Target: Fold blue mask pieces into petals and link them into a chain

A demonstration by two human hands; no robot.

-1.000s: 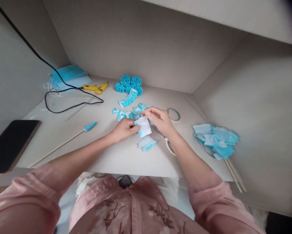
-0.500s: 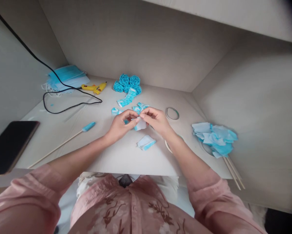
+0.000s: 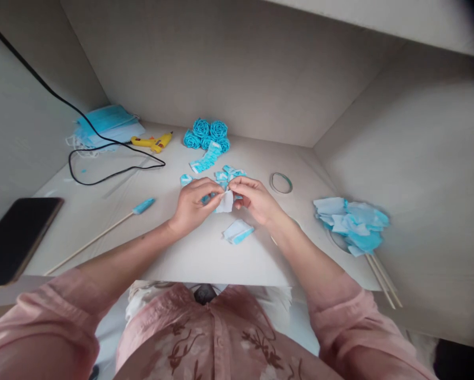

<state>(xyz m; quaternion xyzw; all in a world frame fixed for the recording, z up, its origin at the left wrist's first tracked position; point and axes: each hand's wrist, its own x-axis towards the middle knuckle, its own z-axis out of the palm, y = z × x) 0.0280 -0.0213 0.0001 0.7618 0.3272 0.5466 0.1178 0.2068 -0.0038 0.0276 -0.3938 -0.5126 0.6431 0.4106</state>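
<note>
Between my hands is a small white-and-blue fabric piece [image 3: 224, 203], its white side facing me. My left hand [image 3: 195, 202] pinches it from the left with thumb and forefinger. My right hand [image 3: 255, 198] is closed at its upper right edge, fingertips pinched together. Just in front of me lies another folded white-and-blue fabric piece [image 3: 237, 231], apart from both hands. Beyond my fingers are blue fabric scraps [image 3: 229, 173], partly hidden. A pleated blue strip [image 3: 206, 157] leans toward a cluster of blue fabric roses [image 3: 206, 135].
At the left are a phone [image 3: 17, 237], a stick with a blue tip [image 3: 110, 228], a yellow glue gun [image 3: 153, 142] with black cord [image 3: 118, 170], and stacked face masks [image 3: 106, 124]. At the right, a ring [image 3: 281, 183] and a fabric bunch [image 3: 353, 224] over sticks [image 3: 381, 279].
The small fabric piece has turned slightly, showing more white. My right fingers have shifted a little and rolled; the loose things stay in place.
</note>
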